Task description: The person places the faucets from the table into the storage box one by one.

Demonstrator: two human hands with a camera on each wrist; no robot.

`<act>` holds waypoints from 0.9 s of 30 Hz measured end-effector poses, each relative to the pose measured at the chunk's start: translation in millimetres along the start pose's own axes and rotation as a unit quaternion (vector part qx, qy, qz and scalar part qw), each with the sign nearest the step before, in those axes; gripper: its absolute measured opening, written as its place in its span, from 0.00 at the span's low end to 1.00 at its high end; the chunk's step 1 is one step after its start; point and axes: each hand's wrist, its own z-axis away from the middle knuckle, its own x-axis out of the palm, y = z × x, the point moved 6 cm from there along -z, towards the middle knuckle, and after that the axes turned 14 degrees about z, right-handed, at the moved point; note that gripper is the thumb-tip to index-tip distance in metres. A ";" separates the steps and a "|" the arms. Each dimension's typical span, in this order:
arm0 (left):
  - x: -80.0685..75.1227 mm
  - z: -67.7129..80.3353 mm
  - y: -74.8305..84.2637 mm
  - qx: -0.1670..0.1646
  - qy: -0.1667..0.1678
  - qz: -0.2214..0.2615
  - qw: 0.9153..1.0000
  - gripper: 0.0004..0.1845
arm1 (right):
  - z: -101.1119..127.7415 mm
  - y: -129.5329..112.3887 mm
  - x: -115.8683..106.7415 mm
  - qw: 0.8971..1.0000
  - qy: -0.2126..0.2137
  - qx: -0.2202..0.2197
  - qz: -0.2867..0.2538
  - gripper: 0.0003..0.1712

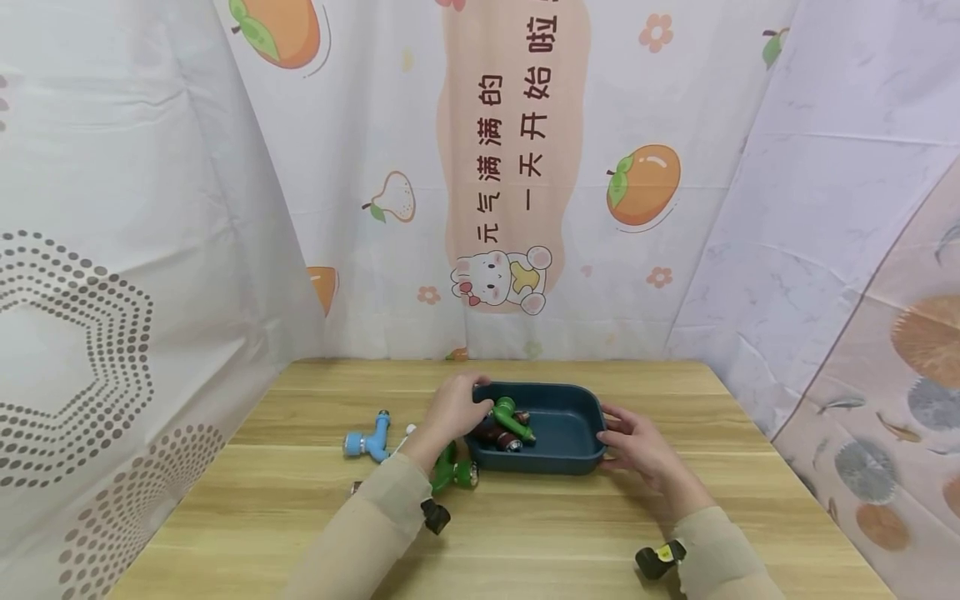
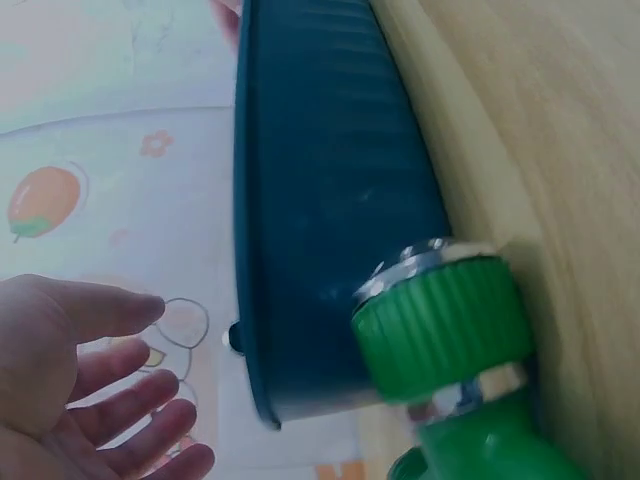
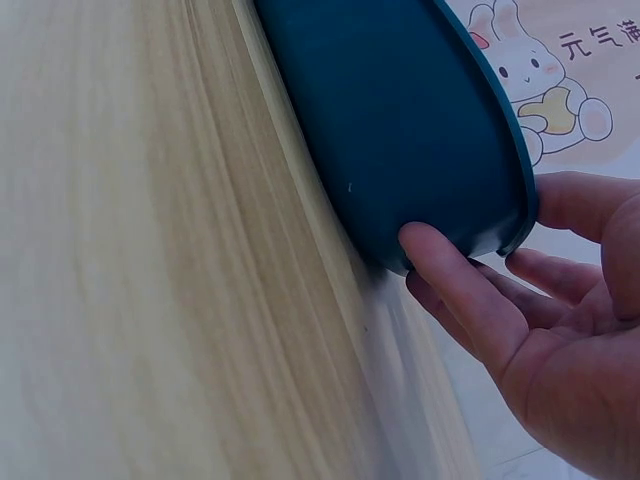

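Observation:
A dark blue tray (image 1: 542, 463) sits mid-table and holds a green hose fitting (image 1: 507, 414) and a dark red one (image 1: 495, 433). My left hand (image 1: 477, 402) hovers at the tray's left rim beside the green fitting. In the left wrist view its fingers (image 2: 120, 400) are spread and hold nothing, next to the tray's wall (image 2: 320, 200). My right hand (image 1: 611, 431) rests against the tray's right end. There its thumb (image 3: 450, 275) touches the outer wall (image 3: 400, 120), with the fingers straight beside the rim.
A second green fitting (image 1: 454, 475) lies on the wooden table (image 1: 525, 533) against the tray's near left corner, also seen close up as a green fitting (image 2: 450, 335). A light blue fitting (image 1: 367, 442) lies further left. Printed curtains enclose the table on three sides.

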 end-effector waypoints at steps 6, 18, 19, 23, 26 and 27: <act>-14.0 11.0 0.2 0.015 -0.011 -0.016 1.000 0.20 | -0.2 1.8 -1.2 1.000 0.001 -0.002 0.000 0.39; -39.3 29.1 3.7 0.018 -0.030 -0.044 0.998 0.21 | -1.5 1.5 -1.9 1.000 -0.001 -0.007 0.001 0.38; -41.5 30.6 4.5 0.020 -0.032 -0.046 0.998 0.22 | -1.5 1.8 -2.0 1.000 -0.001 -0.007 0.001 0.38; -50.3 37.0 5.6 0.031 -0.038 -0.044 0.998 0.22 | -0.5 0.8 -1.0 1.000 -0.004 -0.007 0.000 0.38; -56.7 41.0 2.6 0.029 -0.044 -0.038 0.998 0.23 | 0.0 -0.1 -0.3 1.000 -0.005 -0.008 -0.002 0.39; -58.9 42.3 1.2 0.025 -0.046 -0.036 0.998 0.23 | -0.2 0.0 -0.3 1.000 -0.005 -0.008 -0.002 0.39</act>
